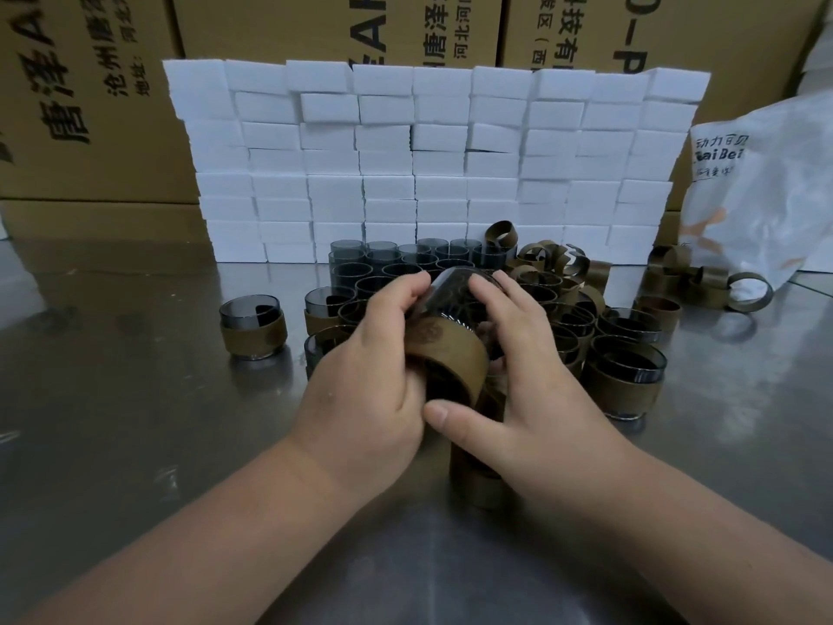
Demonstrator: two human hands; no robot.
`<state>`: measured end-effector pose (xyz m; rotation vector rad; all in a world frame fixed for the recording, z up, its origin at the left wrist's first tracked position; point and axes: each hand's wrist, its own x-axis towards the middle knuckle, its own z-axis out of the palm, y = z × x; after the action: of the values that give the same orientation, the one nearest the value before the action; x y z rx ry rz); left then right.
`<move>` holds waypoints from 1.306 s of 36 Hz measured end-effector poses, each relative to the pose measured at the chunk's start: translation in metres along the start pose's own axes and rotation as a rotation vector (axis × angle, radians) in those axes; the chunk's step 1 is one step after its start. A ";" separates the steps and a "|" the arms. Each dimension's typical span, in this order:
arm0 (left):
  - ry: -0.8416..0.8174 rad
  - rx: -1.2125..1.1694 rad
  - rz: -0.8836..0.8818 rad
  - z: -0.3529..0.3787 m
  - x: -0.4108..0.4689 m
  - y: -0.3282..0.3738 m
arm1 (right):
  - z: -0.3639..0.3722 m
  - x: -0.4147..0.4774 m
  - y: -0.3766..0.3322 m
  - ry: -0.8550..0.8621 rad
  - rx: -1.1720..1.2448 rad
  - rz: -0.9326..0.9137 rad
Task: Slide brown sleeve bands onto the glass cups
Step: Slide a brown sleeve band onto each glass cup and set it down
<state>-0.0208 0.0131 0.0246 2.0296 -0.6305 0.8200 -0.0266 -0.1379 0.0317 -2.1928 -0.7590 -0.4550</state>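
Both my hands hold one smoky glass cup tilted above the metal table, its base pointing away from me. A brown sleeve band sits around the cup's near end. My left hand grips the cup and band from the left. My right hand holds them from the right, thumb stretched under the band. Behind the hands stands a cluster of bare glass cups. Loose brown bands lie piled to the right of those.
Cups wearing bands stand at the right, and one stands alone at the left. A wall of white foam blocks backs the metal table. Cardboard boxes rise behind. A white plastic bag lies far right.
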 end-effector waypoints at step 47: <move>0.059 0.008 0.018 0.003 -0.003 0.003 | -0.001 0.004 0.005 0.034 0.263 0.212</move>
<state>-0.0238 0.0089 0.0230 2.0024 -0.6140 0.8910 -0.0208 -0.1398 0.0315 -1.9859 -0.5274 -0.2675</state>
